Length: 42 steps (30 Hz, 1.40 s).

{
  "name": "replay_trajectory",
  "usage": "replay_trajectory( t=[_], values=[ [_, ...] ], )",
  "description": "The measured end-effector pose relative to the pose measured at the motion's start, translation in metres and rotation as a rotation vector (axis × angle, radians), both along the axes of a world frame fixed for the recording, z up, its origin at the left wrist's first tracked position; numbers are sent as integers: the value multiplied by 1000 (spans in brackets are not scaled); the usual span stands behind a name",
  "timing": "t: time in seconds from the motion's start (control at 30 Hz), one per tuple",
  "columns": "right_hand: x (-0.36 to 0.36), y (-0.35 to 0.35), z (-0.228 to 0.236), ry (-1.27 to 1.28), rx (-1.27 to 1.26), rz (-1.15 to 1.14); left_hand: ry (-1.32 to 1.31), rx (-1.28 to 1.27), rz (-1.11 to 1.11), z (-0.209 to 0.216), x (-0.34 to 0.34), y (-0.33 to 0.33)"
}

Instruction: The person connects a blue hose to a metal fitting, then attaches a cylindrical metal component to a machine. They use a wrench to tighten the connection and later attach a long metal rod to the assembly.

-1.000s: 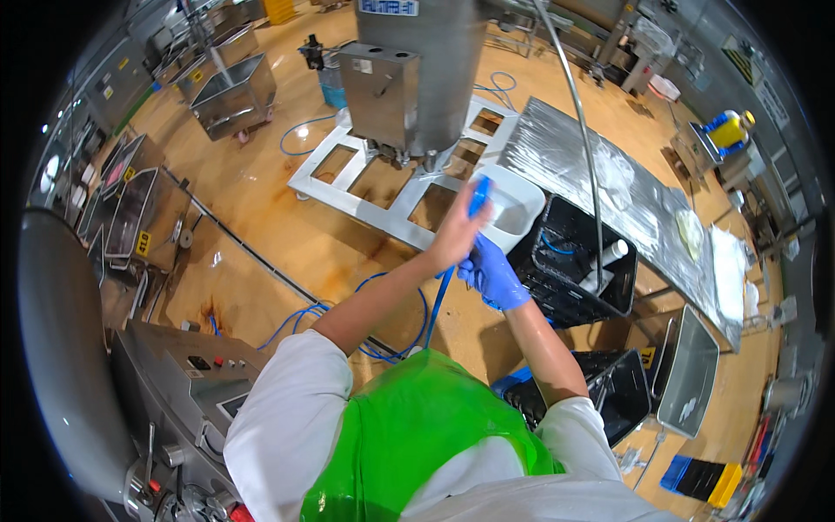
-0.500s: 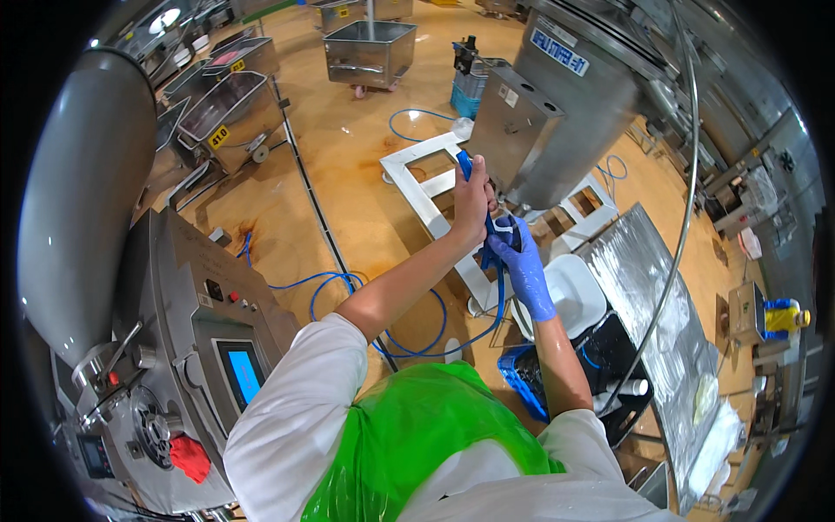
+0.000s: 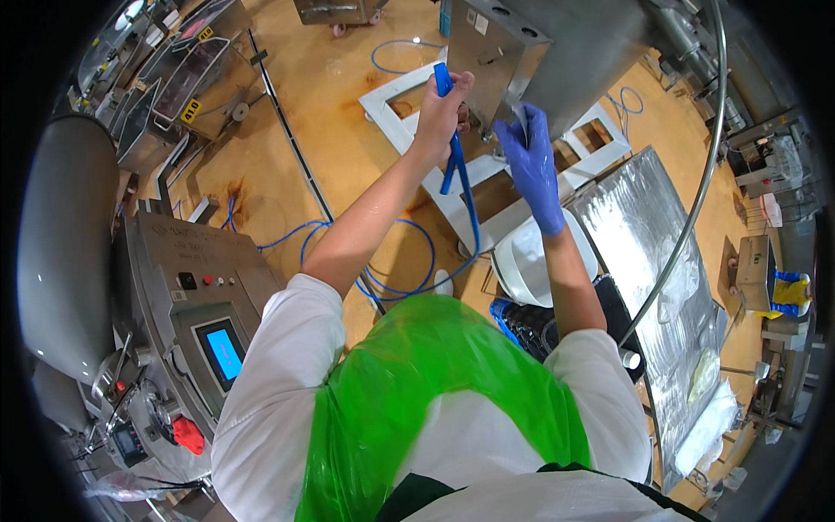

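Bare left hand grips blue hose handle, gloved right hand nearby

A glossy green plastic apron [image 3: 417, 348] over white sleeves [image 3: 278, 348] fills the bottom centre of the frame. At lower left stands a grey steel cabinet [image 3: 187, 261] with a lit blue screen [image 3: 224, 354]. Right of centre, a white plastic tub [image 3: 520, 268] sits beside a long bench [image 3: 628, 204] with a shiny silver top.

Above centre, the bare left hand [image 3: 437, 120] has its fingers wrapped around a slim blue handle [image 3: 443, 81], held tilted; a thin blue hose [image 3: 470, 204] runs down from it to loops on the tan floor [image 3: 374, 187]. Just right, the blue-gloved right hand [image 3: 536, 167] has bent fingers around a thin, blurred grey piece [image 3: 519, 113]; whether they pinch it, I cannot tell.

Beyond rises a large grey steel vessel [image 3: 591, 52]; at upper left stand steel bins [image 3: 209, 87].
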State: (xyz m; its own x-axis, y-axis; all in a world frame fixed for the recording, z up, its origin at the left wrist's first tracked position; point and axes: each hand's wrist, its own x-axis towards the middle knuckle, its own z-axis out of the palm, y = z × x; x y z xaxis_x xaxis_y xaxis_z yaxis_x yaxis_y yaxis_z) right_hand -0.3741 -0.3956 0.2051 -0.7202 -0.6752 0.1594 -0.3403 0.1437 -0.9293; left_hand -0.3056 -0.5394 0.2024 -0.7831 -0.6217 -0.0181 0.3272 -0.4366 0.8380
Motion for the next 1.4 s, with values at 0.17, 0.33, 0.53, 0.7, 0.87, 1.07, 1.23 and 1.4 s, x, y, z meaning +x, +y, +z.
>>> replay_trajectory(
  t=[0.17, 0.33, 0.53, 0.7, 0.87, 1.07, 1.23, 1.4],
  values=[
    [-22, -29, -19, 72, -165, 161, -118, -25, -49, -26, 6, 5],
    [-15, -59, -37, 279, -81, 250, -90, 137, 131, -29, 16, -8],
    [6, -67, -52, -200, -390, 403, 113, 349, 253, -23, 50, -35],
    [45, -58, -58, -570, 48, 825, 243, 351, 254, -33, 58, -34],
    [53, -45, -52, -699, 187, 843, 237, 357, 361, -27, 66, -32],
    [49, -24, -53, -638, 164, 758, 228, 318, 408, -36, 65, -28],
    [36, -22, -59, -566, 115, 769, 167, 223, 458, -44, 66, -34],
    [-21, -8, -119, 109, 162, 633, 305, 213, 556, -44, 97, -84]
  ],
)
